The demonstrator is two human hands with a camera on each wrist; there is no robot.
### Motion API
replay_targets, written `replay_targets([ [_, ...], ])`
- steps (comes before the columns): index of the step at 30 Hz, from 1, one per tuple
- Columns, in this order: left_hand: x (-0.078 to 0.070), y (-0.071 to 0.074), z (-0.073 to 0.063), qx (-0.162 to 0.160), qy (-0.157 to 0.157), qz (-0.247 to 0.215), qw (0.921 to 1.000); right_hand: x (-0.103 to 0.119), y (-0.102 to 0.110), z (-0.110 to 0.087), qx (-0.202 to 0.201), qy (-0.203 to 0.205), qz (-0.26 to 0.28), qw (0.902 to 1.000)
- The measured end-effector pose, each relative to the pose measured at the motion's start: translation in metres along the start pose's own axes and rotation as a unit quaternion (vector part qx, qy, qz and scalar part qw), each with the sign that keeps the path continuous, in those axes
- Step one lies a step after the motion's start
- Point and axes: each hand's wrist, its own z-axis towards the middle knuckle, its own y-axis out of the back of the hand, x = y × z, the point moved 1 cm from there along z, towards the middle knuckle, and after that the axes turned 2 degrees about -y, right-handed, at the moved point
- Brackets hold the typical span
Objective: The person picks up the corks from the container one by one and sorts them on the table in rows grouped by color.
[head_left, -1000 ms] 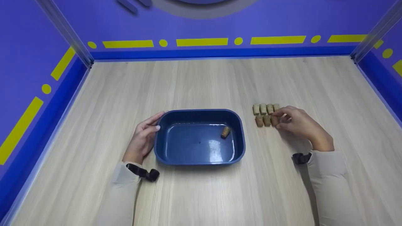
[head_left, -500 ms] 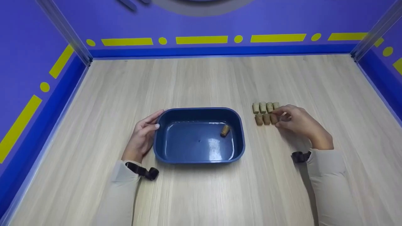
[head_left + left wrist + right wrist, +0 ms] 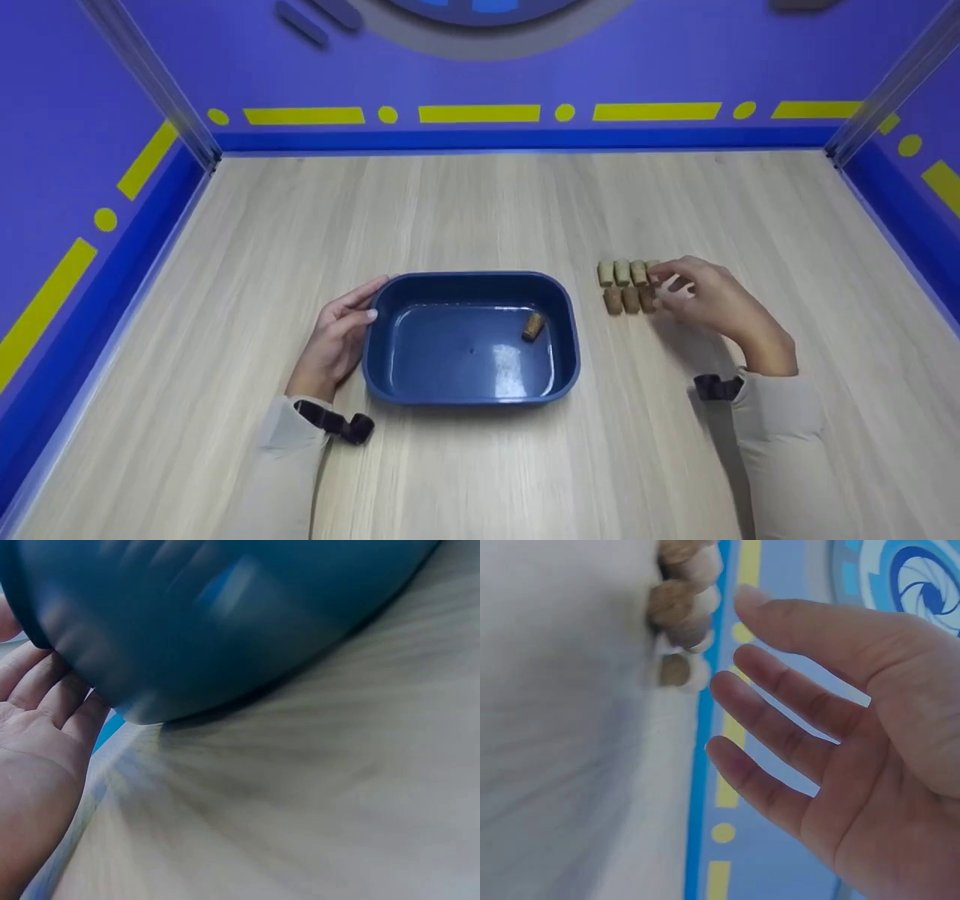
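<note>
A dark blue plastic tub stands on the table in the head view, with one wine cork lying inside near its right wall. My left hand rests against the tub's left side, thumb at the rim. Its fingers lie mostly straight along the outer wall in the left wrist view. To the tub's right are two rows of corks: pale ones behind, browner ones in front. My right hand hovers at the right end of these rows, thumb and fingers apart. The right wrist view shows no cork held; the index finger is hidden there.
Purple-blue panels with yellow marks enclose the pale wooden table at the back and sides. A black wrist camera sits on the left cuff, another wrist camera on the right.
The head view has tilted slightly, so everything sits a little lower. My right thumb and fingers have shifted slightly at the end of the cork rows. The left hand stays on the tub.
</note>
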Motion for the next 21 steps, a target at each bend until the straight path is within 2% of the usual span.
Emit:
replay_targets([
  [4, -0.001, 0.000, 0.001, 0.004, -0.004, 0.000, 1.0000, 0.019, 0.003, 0.000, -0.029, 0.036, -0.006, 0.9989],
  [8, 0.000, 0.002, -0.001, 0.012, -0.007, 0.001, 0.9999, 0.035, 0.001, 0.002, -0.031, 0.066, -0.015, 0.9972],
  [14, 0.000, 0.002, -0.002, 0.021, -0.010, 0.000, 0.9997, 0.058, -0.001, 0.010, 0.004, 0.089, -0.035, 0.9954],
  [21, 0.000, -0.001, -0.001, 0.009, -0.003, 0.006, 0.9999, 0.089, -0.003, 0.020, 0.080, 0.060, -0.053, 0.9936],
])
